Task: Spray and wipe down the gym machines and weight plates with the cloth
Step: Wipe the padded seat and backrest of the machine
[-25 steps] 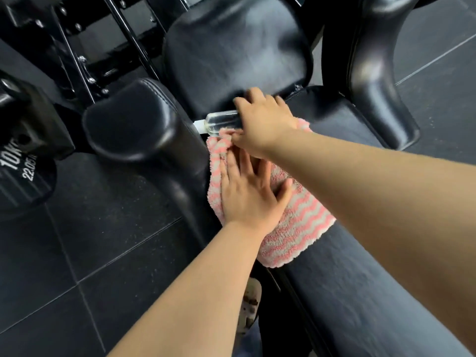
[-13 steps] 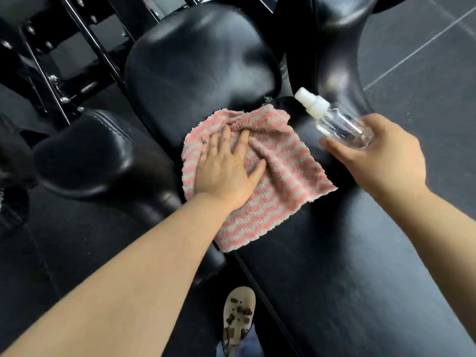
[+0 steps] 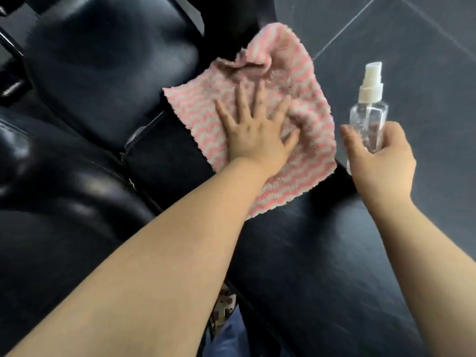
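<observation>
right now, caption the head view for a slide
Left hand presses cloth on black pad; right hand holds spray bottle.

This is a gym. Big black padded machine seats [image 3: 108, 65] fill the upper left and middle of the frame, shiny like leather. A long black padded bench [image 3: 322, 266] runs to the lower right. Dark metal bars [image 3: 7, 47] show at the far left. The floor [image 3: 425, 34] at the upper right has dark rubber tiles.

Soft, even overhead light leaves pale glare on the glossy black pads [image 3: 108, 60] at left, faint shadows, slight motion blur throughout, and wide-angle stretching toward the edges.
</observation>
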Demonstrator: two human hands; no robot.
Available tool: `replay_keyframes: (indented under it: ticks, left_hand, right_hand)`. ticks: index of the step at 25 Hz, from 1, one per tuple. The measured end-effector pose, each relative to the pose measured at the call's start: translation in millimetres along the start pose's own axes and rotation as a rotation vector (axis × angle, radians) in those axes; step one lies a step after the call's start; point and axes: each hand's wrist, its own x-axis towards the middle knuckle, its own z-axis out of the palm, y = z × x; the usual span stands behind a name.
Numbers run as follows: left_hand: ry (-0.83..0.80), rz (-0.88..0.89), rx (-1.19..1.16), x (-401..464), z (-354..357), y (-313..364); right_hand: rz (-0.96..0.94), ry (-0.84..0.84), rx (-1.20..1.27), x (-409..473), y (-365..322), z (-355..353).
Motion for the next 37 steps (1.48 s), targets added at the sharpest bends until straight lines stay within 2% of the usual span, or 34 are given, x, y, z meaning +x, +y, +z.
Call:
replay_keyframes:
  ticks: [2, 4, 6, 9, 12, 16, 19, 22, 25, 31, 34, 37]
  left_hand:
    - [-0.025, 0.224, -0.003, -33.7, 9.7, 41.1]
    - [-0.076, 0.345, -0.017, -76.8, 22.1, 71.7]
    - [-0.091, 0.401, 0.025, -114.6, 31.9, 74.6]
    - [-0.038, 0.408, 0.125, -137.0, 38.9, 37.5]
    - [-0.015, 0.22, 0.126, -130.3, 35.6, -11.8]
    - [0.016, -0.202, 0.032, -115.5, 28.7, -63.3]
    - [0.105, -0.507, -0.194, -125.4, 34.9, -68.5]
    - [0.267, -0.696, -0.514, -148.2, 45.9, -39.0]
    - [0.352, -0.763, -0.77, -171.0, 53.5, -4.1]
    - [0.352, -0.964, -1.251, -216.7, 60.5, 51.0]
    - [0.249, -1.052, -1.448, -241.6, 61.8, 79.6]
    - [0.136, -1.028, -1.451, -275.1, 68.5, 115.4]
  right_hand:
    - [0.003, 0.018, -0.018, -5.0, 5.5, -8.9]
    - [0.024, 0.024, -0.051, -12.8, 12.7, -16.8]
    - [0.017, 0.012, -0.092, -23.2, 19.4, -22.1]
    - [-0.004, -0.04, -0.131, -37.6, 25.6, -24.9]
    - [-0.024, -0.078, -0.127, -50.8, 27.8, -24.4]
    - [-0.023, -0.126, -0.082, -62.2, 28.6, -27.6]
    - [-0.045, -0.164, -0.066, -65.7, 32.0, -38.2]
    - [-0.053, -0.194, -0.028, -67.2, 40.3, -49.8]
    - [-0.058, -0.224, 0.018, -71.0, 51.0, -59.4]
    - [-0.084, -0.307, 0.054, -85.4, 71.7, -71.8]
    - [-0.115, -0.339, 0.055, -92.6, 79.2, -75.0]
    - [-0.128, -0.367, 0.048, -101.6, 86.2, -76.5]
